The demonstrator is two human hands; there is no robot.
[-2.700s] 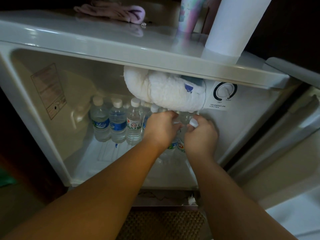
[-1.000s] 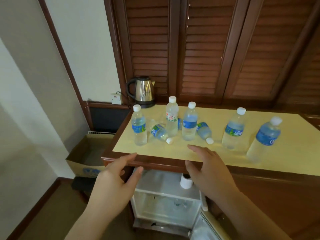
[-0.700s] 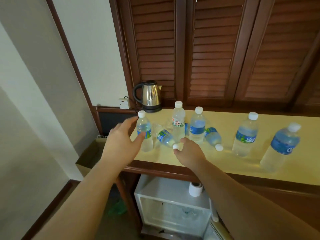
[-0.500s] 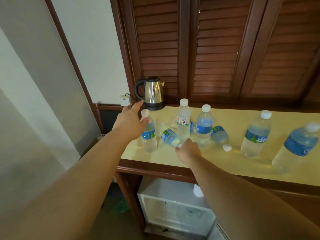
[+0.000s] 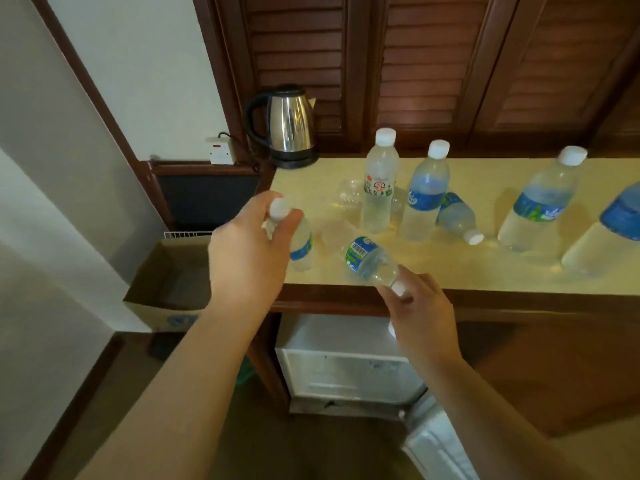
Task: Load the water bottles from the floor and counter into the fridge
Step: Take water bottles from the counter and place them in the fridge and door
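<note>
Over the left end of the yellow counter (image 5: 485, 271), my left hand (image 5: 247, 254) grips an upright blue-labelled water bottle (image 5: 301, 244) by its neck. My right hand (image 5: 420, 313) holds the capped end of a tilted bottle (image 5: 369, 259) at the counter's front edge. Further along the counter stand two upright bottles (image 5: 379, 183) (image 5: 426, 195), a lying bottle (image 5: 457, 218) behind them, and two more upright bottles (image 5: 540, 202) (image 5: 609, 230) at the right. The white mini fridge (image 5: 339, 358) sits below the counter with its door (image 5: 436, 445) open.
A steel kettle (image 5: 287, 123) stands at the counter's back left corner by a wall socket (image 5: 220, 150). An open cardboard box (image 5: 166, 282) sits left of the counter. Dark louvred wooden doors (image 5: 450, 64) rise behind it.
My view rose from the fridge interior to the counter. Both hands reached out; the left closed on the leftmost upright bottle, and the right took the lying bottle's cap end and pulled it toward the edge.
</note>
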